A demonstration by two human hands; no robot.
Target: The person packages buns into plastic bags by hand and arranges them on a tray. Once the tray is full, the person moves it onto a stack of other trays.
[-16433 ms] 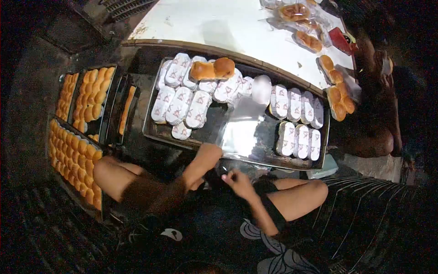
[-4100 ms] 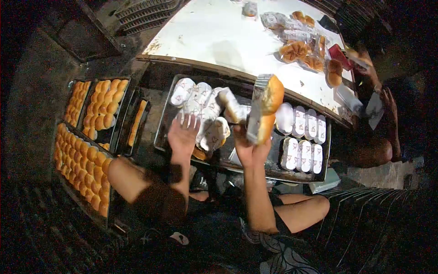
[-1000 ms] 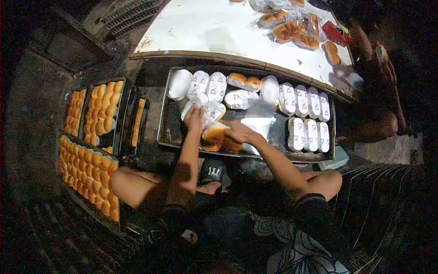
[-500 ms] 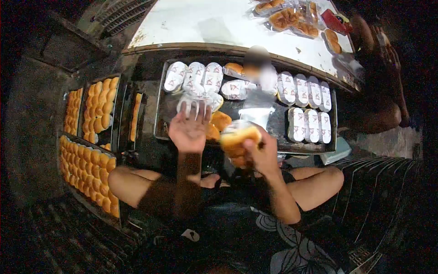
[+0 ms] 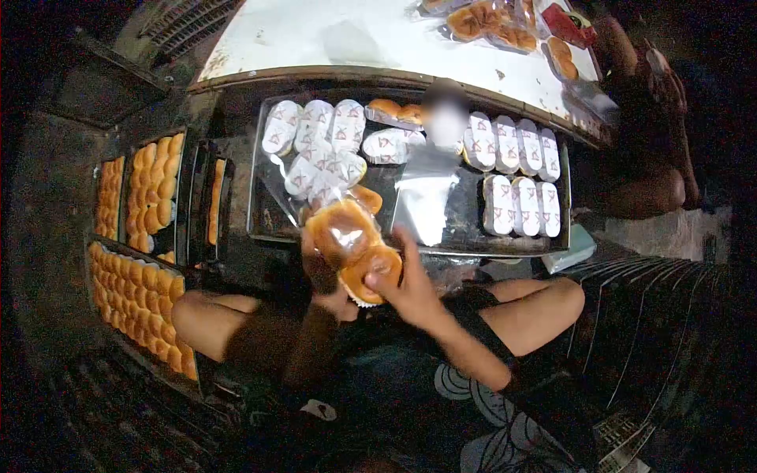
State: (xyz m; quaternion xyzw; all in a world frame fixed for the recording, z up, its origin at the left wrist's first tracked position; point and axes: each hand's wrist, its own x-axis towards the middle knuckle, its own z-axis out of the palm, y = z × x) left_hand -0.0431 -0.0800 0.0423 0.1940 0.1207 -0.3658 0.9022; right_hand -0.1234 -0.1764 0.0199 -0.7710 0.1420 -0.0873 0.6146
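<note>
A golden bread of joined buns (image 5: 372, 264) lies tilted between my two hands, with a white paper edge under its near end. Around its far end is a clear plastic bag (image 5: 285, 189) that stretches up and left over the tray. My right hand (image 5: 412, 292) grips the near bun, thumb on top. Beneath the left side of the bread, my left hand (image 5: 319, 272) is wrapped against bread and bag, its fingers mostly hidden. A stack of clear bags (image 5: 426, 206) lies in the tray just beyond my right hand.
The dark metal tray (image 5: 457, 251) holds several breads with white printed wrapping (image 5: 516, 206). Trays of unwrapped buns (image 5: 142, 303) stand at the left. On the white table (image 5: 315, 39) are bagged breads (image 5: 481, 24). Another person's leg (image 5: 650, 193) is at the right.
My right hand has brought the bread left and turned it top side up. My left hand, open and palm up before, is now under the bread, with a bag over its far end.
</note>
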